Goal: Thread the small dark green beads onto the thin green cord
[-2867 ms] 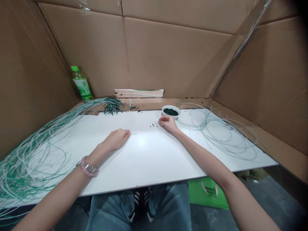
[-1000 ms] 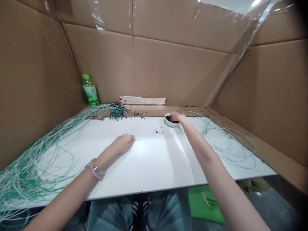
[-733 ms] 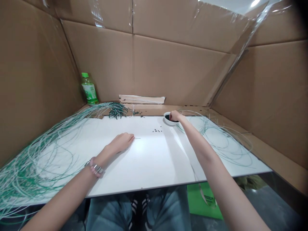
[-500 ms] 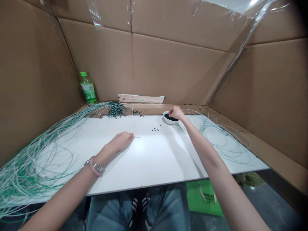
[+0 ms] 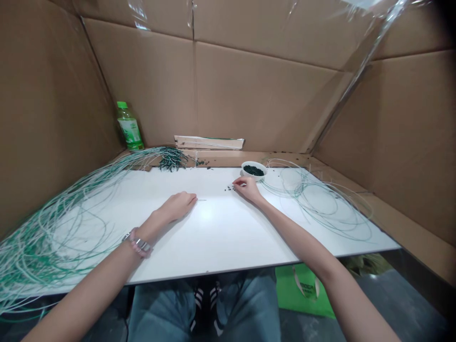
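My left hand (image 5: 179, 205) rests on the white tabletop (image 5: 210, 237), its fingers pinched on a thin wire (image 5: 202, 200) whose short tip points right. Over a small scatter of dark beads (image 5: 229, 188), my right hand (image 5: 248, 189) is closed in a pinch; anything between its fingertips is too small to make out. Just behind that hand stands a white bowl (image 5: 254, 178) filled with dark green or black beads (image 5: 253, 170).
Along the left lies a large bundle of green and white strands (image 5: 39, 251), their dark ends (image 5: 172, 159) bunched at the back. Loose coils of strand (image 5: 320, 204) spread on the right. A green-capped bottle (image 5: 130, 130) stands back left. Cardboard walls (image 5: 256, 99) surround the table.
My right hand has left the bowl and moved left and nearer, to the loose beads. My left hand keeps its pinch on the wire in the same place.
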`<move>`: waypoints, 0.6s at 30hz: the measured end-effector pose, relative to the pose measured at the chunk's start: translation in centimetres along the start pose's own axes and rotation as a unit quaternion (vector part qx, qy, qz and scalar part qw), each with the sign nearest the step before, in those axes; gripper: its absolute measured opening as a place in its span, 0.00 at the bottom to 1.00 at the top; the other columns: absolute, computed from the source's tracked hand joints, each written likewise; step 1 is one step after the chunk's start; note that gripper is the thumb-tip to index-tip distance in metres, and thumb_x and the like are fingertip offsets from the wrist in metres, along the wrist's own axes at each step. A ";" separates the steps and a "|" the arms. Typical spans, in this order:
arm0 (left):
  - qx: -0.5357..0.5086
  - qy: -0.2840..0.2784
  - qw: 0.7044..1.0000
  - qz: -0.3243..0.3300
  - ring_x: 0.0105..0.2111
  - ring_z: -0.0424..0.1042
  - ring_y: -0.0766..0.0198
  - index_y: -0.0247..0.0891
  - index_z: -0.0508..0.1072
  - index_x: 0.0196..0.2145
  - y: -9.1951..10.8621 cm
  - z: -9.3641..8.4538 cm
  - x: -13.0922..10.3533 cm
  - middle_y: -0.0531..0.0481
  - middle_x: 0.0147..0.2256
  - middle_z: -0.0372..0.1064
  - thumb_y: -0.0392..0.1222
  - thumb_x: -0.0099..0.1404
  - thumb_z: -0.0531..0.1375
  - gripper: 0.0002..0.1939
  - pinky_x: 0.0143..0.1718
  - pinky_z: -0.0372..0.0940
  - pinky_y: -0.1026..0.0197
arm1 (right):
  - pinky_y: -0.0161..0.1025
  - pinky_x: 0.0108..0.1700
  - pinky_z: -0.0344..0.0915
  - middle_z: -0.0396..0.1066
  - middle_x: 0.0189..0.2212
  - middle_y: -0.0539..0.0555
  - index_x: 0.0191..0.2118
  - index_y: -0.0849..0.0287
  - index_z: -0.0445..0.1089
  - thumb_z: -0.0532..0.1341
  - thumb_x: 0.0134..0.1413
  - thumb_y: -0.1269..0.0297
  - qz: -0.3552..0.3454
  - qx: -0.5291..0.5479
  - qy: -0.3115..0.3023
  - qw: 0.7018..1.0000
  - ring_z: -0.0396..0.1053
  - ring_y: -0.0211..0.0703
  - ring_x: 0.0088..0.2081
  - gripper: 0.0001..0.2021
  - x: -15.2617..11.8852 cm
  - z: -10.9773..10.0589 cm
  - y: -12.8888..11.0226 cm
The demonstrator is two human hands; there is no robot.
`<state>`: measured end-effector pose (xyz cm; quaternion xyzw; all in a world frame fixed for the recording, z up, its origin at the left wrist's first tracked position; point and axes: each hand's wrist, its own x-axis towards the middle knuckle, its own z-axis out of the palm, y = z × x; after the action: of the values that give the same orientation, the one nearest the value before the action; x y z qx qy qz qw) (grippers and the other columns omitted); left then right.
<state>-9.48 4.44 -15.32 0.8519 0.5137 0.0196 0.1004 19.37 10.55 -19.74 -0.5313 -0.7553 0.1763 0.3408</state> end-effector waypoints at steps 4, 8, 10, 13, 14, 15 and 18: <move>0.001 0.000 1.000 -0.001 0.32 0.71 0.54 0.36 0.69 0.33 0.0 0.0 0.0 0.40 0.32 0.71 0.47 0.68 0.39 0.23 0.34 0.60 0.58 | 0.42 0.41 0.70 0.70 0.41 0.55 0.45 0.63 0.68 0.58 0.60 0.60 0.021 0.031 -0.002 0.999 0.70 0.40 0.39 0.12 0.0 0.0 0.6; 0.002 0.001 1.000 -0.001 0.31 0.71 0.55 0.36 0.69 0.32 -0.1 0.0 0.0 0.41 0.31 0.71 0.47 0.68 0.38 0.23 0.33 0.59 0.58 | 0.42 0.41 0.70 0.70 0.41 0.55 0.45 0.63 0.68 0.58 0.60 0.60 0.041 0.062 0.000 0.997 0.70 0.40 0.39 0.13 0.1 0.2 1.1; 0.002 0.002 1.000 0.000 0.30 0.71 0.55 0.36 0.69 0.32 -0.1 0.0 0.0 0.41 0.31 0.71 0.47 0.68 0.39 0.23 0.33 0.59 0.58 | 0.42 0.40 0.70 0.70 0.41 0.55 0.45 0.63 0.68 0.58 0.60 0.60 0.053 0.076 0.003 0.996 0.70 0.39 0.39 0.13 0.1 0.4 1.3; 0.002 0.004 1.000 0.002 0.30 0.70 0.55 0.36 0.69 0.32 -0.2 0.0 -0.1 0.41 0.31 0.70 0.47 0.68 0.39 0.22 0.33 0.58 0.58 | 0.41 0.40 0.70 0.70 0.41 0.55 0.45 0.63 0.68 0.58 0.60 0.60 0.068 0.090 0.010 0.994 0.70 0.39 0.39 0.13 0.3 0.5 1.6; 0.002 0.005 1.000 0.003 0.31 0.70 0.55 0.37 0.69 0.32 -0.2 0.0 -0.1 0.41 0.31 0.70 0.47 0.68 0.39 0.22 0.33 0.58 0.58 | 0.41 0.40 0.70 0.70 0.41 0.55 0.45 0.63 0.68 0.58 0.60 0.60 0.073 0.092 0.012 0.993 0.70 0.39 0.39 0.13 0.3 0.6 1.7; 0.002 0.005 1.000 0.003 0.31 0.70 0.55 0.37 0.68 0.31 -0.2 0.0 -0.1 0.41 0.31 0.70 0.47 0.68 0.39 0.22 0.33 0.58 0.58 | 0.41 0.40 0.70 0.70 0.41 0.55 0.45 0.63 0.68 0.58 0.60 0.60 0.076 0.093 0.014 0.993 0.70 0.39 0.38 0.13 0.3 0.6 1.7; 0.001 0.005 1.000 0.005 0.30 0.71 0.55 0.37 0.68 0.31 -0.2 0.1 -0.1 0.41 0.31 0.70 0.46 0.68 0.39 0.21 0.32 0.57 0.58 | 0.41 0.40 0.70 0.70 0.41 0.55 0.45 0.63 0.68 0.58 0.60 0.60 0.081 0.095 0.017 0.992 0.70 0.39 0.38 0.13 0.3 0.6 1.7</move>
<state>-9.74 4.44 -15.43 0.8542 0.5103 0.0240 0.0965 20.06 11.48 -21.07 -0.5592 -0.6837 0.2648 0.3870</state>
